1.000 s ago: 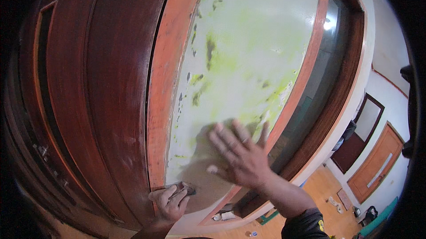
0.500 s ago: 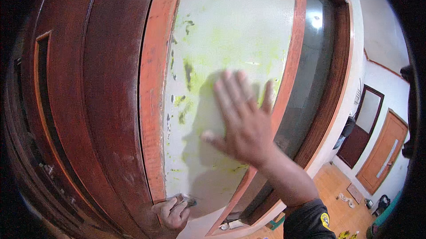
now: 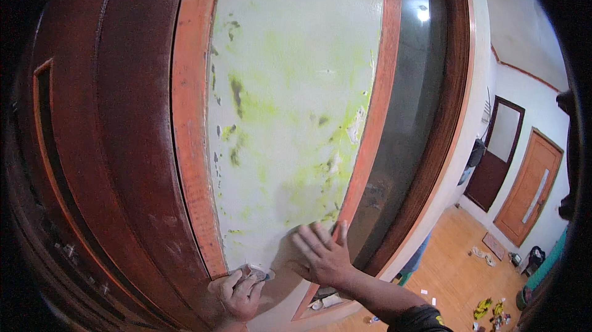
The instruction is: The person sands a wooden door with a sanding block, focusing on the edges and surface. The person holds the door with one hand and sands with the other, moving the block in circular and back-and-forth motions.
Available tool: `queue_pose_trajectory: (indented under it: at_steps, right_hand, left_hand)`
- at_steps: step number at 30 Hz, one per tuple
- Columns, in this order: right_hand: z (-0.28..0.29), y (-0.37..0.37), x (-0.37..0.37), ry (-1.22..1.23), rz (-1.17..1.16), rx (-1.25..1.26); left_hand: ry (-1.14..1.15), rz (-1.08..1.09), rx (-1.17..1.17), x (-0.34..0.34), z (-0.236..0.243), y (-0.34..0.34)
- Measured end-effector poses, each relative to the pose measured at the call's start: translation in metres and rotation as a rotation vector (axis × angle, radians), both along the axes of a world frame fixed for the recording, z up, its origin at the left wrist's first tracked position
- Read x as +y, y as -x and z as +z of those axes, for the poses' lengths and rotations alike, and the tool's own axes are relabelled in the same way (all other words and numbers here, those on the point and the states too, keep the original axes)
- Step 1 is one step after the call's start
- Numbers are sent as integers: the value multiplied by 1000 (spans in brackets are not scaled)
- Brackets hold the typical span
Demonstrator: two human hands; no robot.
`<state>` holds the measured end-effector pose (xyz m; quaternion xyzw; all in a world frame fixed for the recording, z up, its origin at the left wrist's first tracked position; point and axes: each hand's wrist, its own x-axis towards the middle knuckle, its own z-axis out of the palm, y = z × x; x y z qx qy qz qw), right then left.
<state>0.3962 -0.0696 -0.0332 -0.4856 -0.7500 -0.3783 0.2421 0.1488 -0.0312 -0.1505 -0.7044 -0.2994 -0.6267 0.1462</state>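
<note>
A pale wall panel (image 3: pixel 290 116) with yellow-green patches, dark marks and chipped spots stands in front of me, framed by orange-red wood. My right hand (image 3: pixel 324 258) lies against its lower right part, fingers stretched and spread, palm toward the surface. It holds nothing that shows. At the panel's lower left corner, my left hand (image 3: pixel 240 294) has its fingers bent around a small greyish piece (image 3: pixel 256 272) with a dark edge. What kind of thing this is I cannot make out.
On the left is a dark reddish-brown door (image 3: pixel 135 116). A dark glass window (image 3: pixel 413 98) in a brown frame adjoins the panel on the right. Farther right, bananas (image 3: pixel 483 308) and other small things lie on the orange-tiled floor (image 3: pixel 444 264), near an orange door (image 3: pixel 527 187).
My right hand has moved down the panel, from its middle to its lower right. The left hand stays at the lower left corner. The view has shifted slightly.
</note>
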Motion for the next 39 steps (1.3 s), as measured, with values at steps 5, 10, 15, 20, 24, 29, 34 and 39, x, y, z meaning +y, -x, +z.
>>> queue_pose_trajectory:
  at_steps: [5, 10, 15, 20, 24, 29, 34, 39]
  right_hand:
    - [-52, 24, -11, -33, -135, 360]
    - [-51, 44, -26, 115, -47, 127]
    - [-3, 63, -8, 75, 62, 39]
    - [17, 101, -1, 65, 134, 76]
    - [11, 124, 1, 177, 203, 62]
    - [-1, 121, -1, 228, 256, 137]
    - [-24, 64, -16, 125, 24, 205]
    - [-65, 31, -31, 60, -167, 297]
  left_hand:
    - [120, -119, -38, -7, 8, 5]
    - [46, 23, 37, -10, 16, 13]
    - [13, 52, 30, -8, 23, 15]
    - [19, 121, 109, -9, 14, 23]
    - [75, 27, -20, -7, -1, 26]
    - [27, 119, 65, -5, 0, 28]
    - [19, 75, 90, -15, 18, 30]
    - [-23, 64, 75, -8, 40, 22]
